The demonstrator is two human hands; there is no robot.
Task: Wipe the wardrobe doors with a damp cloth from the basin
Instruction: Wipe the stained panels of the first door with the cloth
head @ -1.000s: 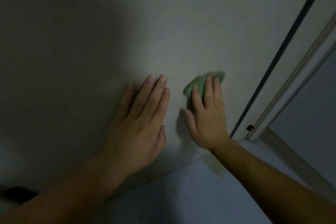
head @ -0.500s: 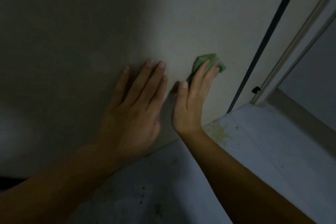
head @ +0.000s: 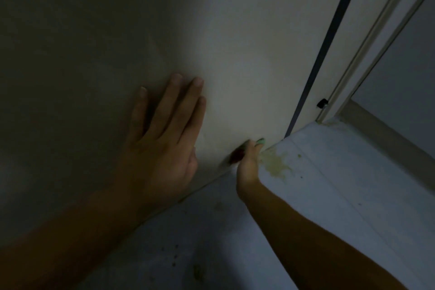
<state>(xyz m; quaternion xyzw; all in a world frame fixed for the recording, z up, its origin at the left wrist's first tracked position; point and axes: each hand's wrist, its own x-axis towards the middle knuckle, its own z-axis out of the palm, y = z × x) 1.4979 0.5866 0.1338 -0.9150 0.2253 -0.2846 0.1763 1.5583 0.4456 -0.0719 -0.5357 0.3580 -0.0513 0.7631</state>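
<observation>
Dimly lit, low corner of the wardrobe. Left hand [head: 162,139] lies flat on the door [head: 235,42], fingers straight and close together, palm bearing on the panel; it holds nothing. Door: pale, smooth, plain sheet. I judge it stiff, though it may give under a push, so a bracing palm makes sense.

Right of that, at the door's bottom edge where it meets the floor [head: 341,195], the right hand [head: 248,162] shows edge-on and blurred, with the cloth [head: 260,141] at its fingertips. Only a green sliver shows past them, against the panel. Cannot tell whether the fingers lie flat over the cloth or curl round it.

Cloth judged light, soft, limp, a bit slick when wet. It will likely bunch and creep from under flat fingers. Best folded to a pad, thumb hooked over one edge, pressure from the finger pads.

Just right of the hand there is a yellowish stain [head: 276,165] on the floor, near the door's corner. Further right: a dark gap [head: 329,37] beside the door, then a pale rail [head: 376,30]. Basin not in view.
</observation>
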